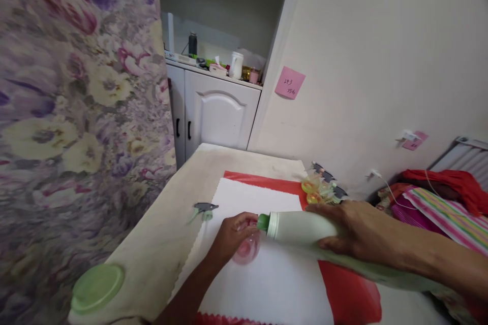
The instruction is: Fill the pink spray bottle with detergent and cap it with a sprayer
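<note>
My left hand point(231, 233) is closed around the neck of a small clear pink bottle point(247, 250), which stands on a white sheet point(274, 274). My right hand point(351, 226) grips a large pale green bottle point(295, 228) from above and holds it tipped almost level. Its darker green spout point(263, 222) points left and meets the pink bottle's mouth, partly behind my left fingers. Whether liquid flows is hidden. Left of my hands lies a grey and green trigger spray head point(206, 207), apart from any bottle.
Several small yellow and clear spray bottles point(314, 188) stand at the table's right edge. A round green lid point(98, 287) lies at the near left corner. Red sheeting point(348, 289) shows under the white sheet. A flowered curtain point(84, 137) hangs left; a wall rises right.
</note>
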`<control>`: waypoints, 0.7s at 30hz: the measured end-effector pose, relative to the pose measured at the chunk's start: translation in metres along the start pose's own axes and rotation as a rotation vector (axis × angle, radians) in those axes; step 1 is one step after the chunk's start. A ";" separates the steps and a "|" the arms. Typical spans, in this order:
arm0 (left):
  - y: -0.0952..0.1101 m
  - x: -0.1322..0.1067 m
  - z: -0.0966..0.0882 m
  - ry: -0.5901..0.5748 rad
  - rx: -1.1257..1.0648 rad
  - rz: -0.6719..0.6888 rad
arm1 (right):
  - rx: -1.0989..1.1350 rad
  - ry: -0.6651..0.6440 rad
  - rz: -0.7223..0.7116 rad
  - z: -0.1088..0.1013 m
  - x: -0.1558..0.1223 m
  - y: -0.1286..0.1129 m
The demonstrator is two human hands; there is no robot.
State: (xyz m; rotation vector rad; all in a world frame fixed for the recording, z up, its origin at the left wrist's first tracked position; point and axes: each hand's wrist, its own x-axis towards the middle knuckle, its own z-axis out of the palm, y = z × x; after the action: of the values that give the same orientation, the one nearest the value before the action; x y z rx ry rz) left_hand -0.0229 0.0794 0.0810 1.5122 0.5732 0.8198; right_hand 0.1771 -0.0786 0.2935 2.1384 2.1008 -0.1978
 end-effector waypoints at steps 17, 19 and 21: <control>-0.002 0.000 0.000 -0.003 -0.011 -0.007 | -0.010 -0.003 0.002 -0.002 -0.001 -0.003; -0.003 0.000 0.000 -0.005 -0.010 -0.002 | -0.005 0.002 -0.007 -0.002 -0.002 -0.004; -0.003 0.001 0.000 -0.010 -0.010 0.003 | 0.003 0.002 -0.020 -0.004 -0.002 -0.005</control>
State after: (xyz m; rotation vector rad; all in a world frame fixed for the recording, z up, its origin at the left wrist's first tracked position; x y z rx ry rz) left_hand -0.0219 0.0802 0.0778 1.5074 0.5594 0.8160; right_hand 0.1721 -0.0797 0.2974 2.1210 2.1249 -0.2017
